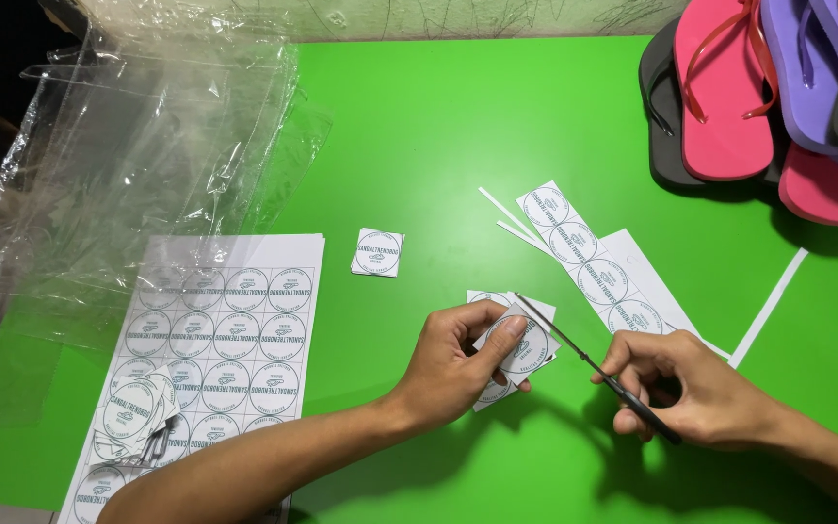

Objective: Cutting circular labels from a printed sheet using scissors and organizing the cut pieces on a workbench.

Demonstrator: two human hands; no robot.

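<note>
Currently: your left hand (458, 364) pinches a round label square (526, 344); your right hand (691, 388), closed on scissors (589, 364), lies rightward, blades angled up-left onto the square's upper edge.

A white square label (526, 347) with a round print touches thin open scissors (589, 367).
</note>
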